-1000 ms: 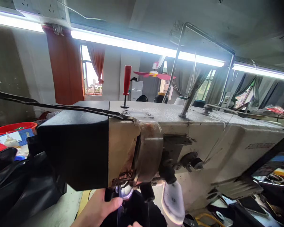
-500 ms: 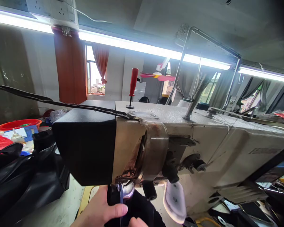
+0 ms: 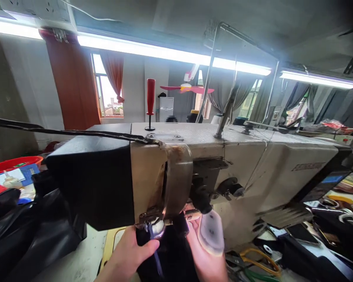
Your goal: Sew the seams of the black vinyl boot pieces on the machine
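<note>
Above the pale surface (image 3: 90, 252), black fabric (image 3: 176, 256) is pinched by the left hand (image 3: 126, 250) under the sewing machine (image 3: 270, 176); the right hand's (image 3: 205, 261) grip cannot be told. Flat, even guiding is advised.

Ceiling (image 3: 153, 19): grey, lit tube lights (image 3: 144, 49) in line | Beyond tabletop's (image 3: 90, 248) far edge: pale wall (image 3: 135, 78), bright window (image 3: 104, 92), tied-back orange curtain (image 3: 115, 76), white cabinet (image 3: 166, 107), pink-bladed fan (image 3: 186, 89) | Toward far right corner: grey curtains (image 3: 221, 94), further windows (image 3: 252, 100)

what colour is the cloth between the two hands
The cloth is black; it shows best in the head view, low centre.
</note>
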Available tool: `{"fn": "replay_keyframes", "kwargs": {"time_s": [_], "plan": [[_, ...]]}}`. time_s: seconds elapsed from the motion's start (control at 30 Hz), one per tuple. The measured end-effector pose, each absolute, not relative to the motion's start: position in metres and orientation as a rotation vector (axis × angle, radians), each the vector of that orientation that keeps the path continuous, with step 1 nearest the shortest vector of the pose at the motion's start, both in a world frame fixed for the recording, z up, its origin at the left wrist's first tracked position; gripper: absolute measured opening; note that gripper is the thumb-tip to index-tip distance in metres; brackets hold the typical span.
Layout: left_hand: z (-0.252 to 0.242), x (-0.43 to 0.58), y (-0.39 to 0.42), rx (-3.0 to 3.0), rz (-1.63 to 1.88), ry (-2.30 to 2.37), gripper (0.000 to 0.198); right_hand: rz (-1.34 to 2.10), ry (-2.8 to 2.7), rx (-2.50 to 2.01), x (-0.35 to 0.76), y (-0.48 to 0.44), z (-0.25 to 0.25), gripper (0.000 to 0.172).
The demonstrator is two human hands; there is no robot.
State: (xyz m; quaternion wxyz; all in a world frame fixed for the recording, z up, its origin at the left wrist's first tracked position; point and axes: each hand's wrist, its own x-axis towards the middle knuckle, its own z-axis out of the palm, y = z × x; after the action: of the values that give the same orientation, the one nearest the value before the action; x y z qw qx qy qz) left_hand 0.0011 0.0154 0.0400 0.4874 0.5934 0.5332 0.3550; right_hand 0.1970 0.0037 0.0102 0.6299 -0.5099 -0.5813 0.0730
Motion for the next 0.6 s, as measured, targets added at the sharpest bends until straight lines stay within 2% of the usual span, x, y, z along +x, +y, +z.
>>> {"fn": "replay_keyframes", "kwargs": {"time_s": [0.17,0.3,0.4,0.5,0.6], "plan": [[0.036,-0.007,0.024,1.507,0.816,1.109,0.046,-0.286,-1.840,-0.941,0.216,0.003,0.019,0.025],[0.032,-0.009,0.030,1.546,0.811,1.018,0.049,-0.697,-2.362,-0.517,0.218,-0.003,0.038,0.019],[0.035,-0.008,0.031,1.549,0.787,1.115,0.050,-0.949,-2.476,-0.202,0.215,-0.001,0.061,0.024],[0.035,-0.007,0.027,1.555,0.831,1.180,0.058,-0.851,-2.666,-0.152,0.210,0.001,0.080,0.024],[0.023,-0.007,0.012,1.448,1.020,1.208,0.068,-0.475,-2.659,-0.463,0.203,-0.010,0.072,0.033]]}}
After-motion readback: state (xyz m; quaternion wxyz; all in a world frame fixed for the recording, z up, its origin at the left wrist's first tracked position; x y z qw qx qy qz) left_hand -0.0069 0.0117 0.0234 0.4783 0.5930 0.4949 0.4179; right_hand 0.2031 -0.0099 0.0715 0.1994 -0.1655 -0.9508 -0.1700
